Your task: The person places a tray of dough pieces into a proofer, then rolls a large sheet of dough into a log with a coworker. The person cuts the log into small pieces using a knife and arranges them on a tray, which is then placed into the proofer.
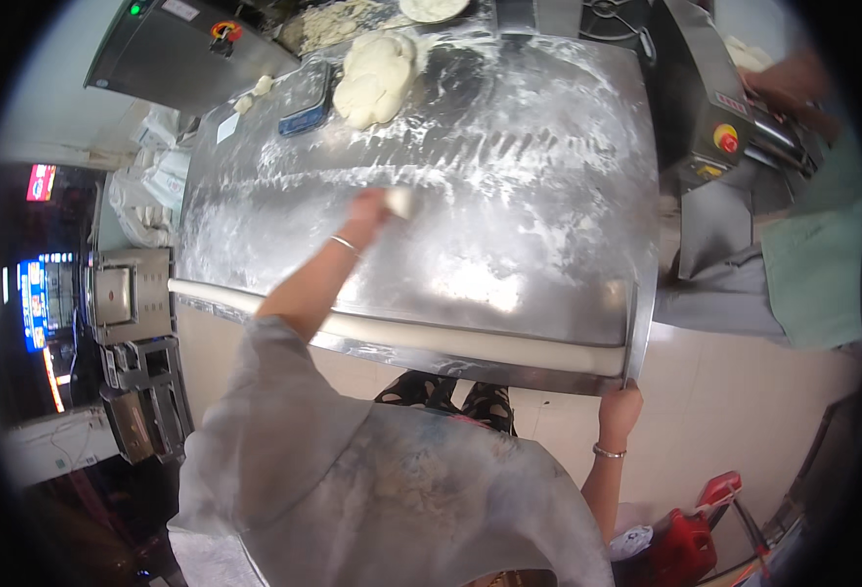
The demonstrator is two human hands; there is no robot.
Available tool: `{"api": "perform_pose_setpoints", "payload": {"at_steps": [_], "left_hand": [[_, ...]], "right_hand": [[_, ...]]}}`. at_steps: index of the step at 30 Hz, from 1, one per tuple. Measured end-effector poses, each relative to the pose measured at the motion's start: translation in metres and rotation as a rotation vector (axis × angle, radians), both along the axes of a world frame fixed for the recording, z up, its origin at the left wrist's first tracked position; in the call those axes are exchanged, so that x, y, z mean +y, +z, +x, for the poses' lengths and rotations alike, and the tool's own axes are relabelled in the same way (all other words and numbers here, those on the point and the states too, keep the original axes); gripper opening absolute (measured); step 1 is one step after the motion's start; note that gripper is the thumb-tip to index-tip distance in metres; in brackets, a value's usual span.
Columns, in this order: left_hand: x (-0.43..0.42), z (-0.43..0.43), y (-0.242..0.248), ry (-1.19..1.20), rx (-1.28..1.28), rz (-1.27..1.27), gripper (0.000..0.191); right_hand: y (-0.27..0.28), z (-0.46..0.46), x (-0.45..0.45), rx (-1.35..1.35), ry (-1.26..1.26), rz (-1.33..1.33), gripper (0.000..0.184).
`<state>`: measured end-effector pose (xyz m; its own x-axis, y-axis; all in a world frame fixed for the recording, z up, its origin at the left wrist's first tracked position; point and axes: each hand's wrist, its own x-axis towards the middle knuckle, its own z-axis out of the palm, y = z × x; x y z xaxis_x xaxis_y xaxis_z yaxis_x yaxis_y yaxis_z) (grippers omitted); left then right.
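My left hand (368,209) is over the floured steel table, holding a small pale piece of dough (399,202), both slightly blurred. A long rope of dough (475,347) lies along the table's near edge, passing under my left forearm. At its right end, my right hand (620,405) is closed at the near right corner, around the end of what looks like a long, narrow metal blade (630,337); its handle is hidden. A large lump of dough (376,77) rests at the table's far side, beside a digital scale (306,117).
A steel machine (189,51) stands at the back left, near small dough scraps (262,86). At right, a co-worker's hands (794,81) are at a roller machine (702,110). A red container (676,547) stands on the floor at lower right.
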<state>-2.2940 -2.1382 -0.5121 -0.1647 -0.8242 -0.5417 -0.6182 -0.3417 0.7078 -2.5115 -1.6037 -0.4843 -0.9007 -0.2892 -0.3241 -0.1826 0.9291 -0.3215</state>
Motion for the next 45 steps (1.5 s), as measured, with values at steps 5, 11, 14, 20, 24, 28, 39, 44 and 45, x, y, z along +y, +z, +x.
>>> {"api": "perform_pose_setpoints", "payload": {"at_steps": [5, 11, 14, 20, 24, 28, 39, 44, 45], "left_hand": [[-0.171, 0.124, 0.036, 0.6, 0.412, -0.547, 0.037], [-0.122, 0.056, 0.032, 0.064, -0.02, -0.595, 0.044], [0.03, -0.028, -0.001, -0.65, 0.078, -0.484, 0.029], [0.31, -0.136, 0.018, -1.496, 0.219, -0.628, 0.072], [0.385, -0.181, 0.017, -1.545, 0.144, -0.702, 0.07], [0.399, -0.201, 0.004, -1.567, 0.037, -0.775, 0.066], [0.403, -0.202, 0.002, -1.439, 0.008, -0.775, 0.061], [0.405, -0.201, -0.004, -1.482, -0.028, -0.839, 0.06], [0.407, -0.201, -0.005, -1.488, -0.064, -0.862, 0.059]], "right_hand": [[0.004, -0.004, -0.002, -0.016, 0.038, 0.004, 0.026], [0.006, -0.005, -0.004, 0.022, 0.068, -0.003, 0.026], [0.006, -0.006, -0.003, -0.055, -0.009, 0.0, 0.032], [0.007, -0.016, 0.004, -0.074, -0.028, -0.083, 0.021], [0.011, -0.018, 0.007, -0.125, -0.08, -0.103, 0.02], [0.011, -0.015, 0.013, -0.209, -0.113, -0.144, 0.019], [0.01, -0.018, 0.021, -0.304, -0.16, -0.211, 0.021], [0.012, -0.006, 0.018, -0.247, -0.081, -0.181, 0.02], [0.012, -0.004, 0.017, -0.264, -0.076, -0.175, 0.019]]}}
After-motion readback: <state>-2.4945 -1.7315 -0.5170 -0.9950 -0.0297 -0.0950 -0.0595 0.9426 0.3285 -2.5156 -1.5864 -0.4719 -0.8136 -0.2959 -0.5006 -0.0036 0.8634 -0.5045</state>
